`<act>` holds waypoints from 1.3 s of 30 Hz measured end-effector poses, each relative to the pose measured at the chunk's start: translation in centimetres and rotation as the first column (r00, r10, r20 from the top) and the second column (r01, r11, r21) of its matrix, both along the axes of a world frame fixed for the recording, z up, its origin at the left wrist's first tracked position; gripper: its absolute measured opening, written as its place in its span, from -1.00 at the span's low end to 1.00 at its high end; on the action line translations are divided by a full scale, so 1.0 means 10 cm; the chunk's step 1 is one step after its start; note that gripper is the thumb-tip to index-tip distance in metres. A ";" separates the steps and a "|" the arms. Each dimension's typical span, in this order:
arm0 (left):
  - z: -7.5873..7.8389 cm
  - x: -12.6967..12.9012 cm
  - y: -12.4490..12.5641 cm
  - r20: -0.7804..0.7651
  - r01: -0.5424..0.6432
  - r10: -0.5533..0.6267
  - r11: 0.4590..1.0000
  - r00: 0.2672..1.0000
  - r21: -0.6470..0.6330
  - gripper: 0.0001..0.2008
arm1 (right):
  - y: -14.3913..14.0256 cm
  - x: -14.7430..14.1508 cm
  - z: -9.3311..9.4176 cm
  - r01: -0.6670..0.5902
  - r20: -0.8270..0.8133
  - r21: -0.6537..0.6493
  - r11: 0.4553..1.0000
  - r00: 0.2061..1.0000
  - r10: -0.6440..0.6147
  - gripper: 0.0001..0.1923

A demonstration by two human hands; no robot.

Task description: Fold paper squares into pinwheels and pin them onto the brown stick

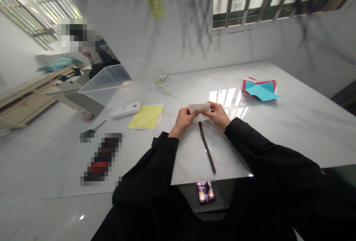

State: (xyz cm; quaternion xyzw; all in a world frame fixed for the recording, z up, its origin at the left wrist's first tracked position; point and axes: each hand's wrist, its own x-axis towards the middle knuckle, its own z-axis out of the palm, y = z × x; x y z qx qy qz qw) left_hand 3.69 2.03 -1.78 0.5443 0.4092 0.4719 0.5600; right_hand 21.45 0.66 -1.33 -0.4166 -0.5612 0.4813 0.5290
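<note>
Looks like the folding is partway done: both the left hand and right hand are pinched shut on a white folded paper, just above the brown stick. The coloured paper stack, off to the stick's right, looks untouched.

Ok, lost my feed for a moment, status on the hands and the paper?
Left hand and right hand both pinching the white paper above the table. Dark stick lies just below. Nothing blocking.
</note>
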 end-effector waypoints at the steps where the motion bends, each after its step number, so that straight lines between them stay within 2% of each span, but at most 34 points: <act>1: 0.00 0.00 0.00 -0.002 0.000 0.000 1.000 1.000 0.000 -0.41 | 0.00 0.00 0.00 0.000 0.000 -0.005 1.000 1.000 0.000 -0.52; 9: 0.05 0.02 -0.03 -0.019 -0.011 0.011 1.000 1.000 -0.014 -0.39 | 0.02 0.01 -0.03 0.009 0.025 0.006 1.000 1.000 -0.009 -0.55; 18: 0.03 0.02 -0.02 -0.048 -0.042 0.042 0.999 0.998 0.004 -0.48 | 0.04 0.00 -0.06 0.003 -0.002 0.021 1.000 1.000 -0.003 -0.51; 25: 0.04 0.01 -0.01 -0.001 -0.033 0.033 0.999 0.999 -0.030 -0.51 | 0.06 0.02 -0.09 0.008 -0.030 -0.007 1.000 1.000 -0.008 -0.54; 33: 0.04 0.01 0.00 -0.014 -0.066 0.066 0.997 0.998 -0.031 -0.58 | 0.11 0.04 -0.17 -0.062 -0.032 -0.015 0.998 0.998 0.062 -0.45; 39: 0.16 -0.03 -0.01 0.015 -0.028 0.030 0.997 0.999 -0.078 -0.52 | 0.16 0.17 -0.13 -0.085 -0.079 -0.085 0.993 0.994 0.078 -0.49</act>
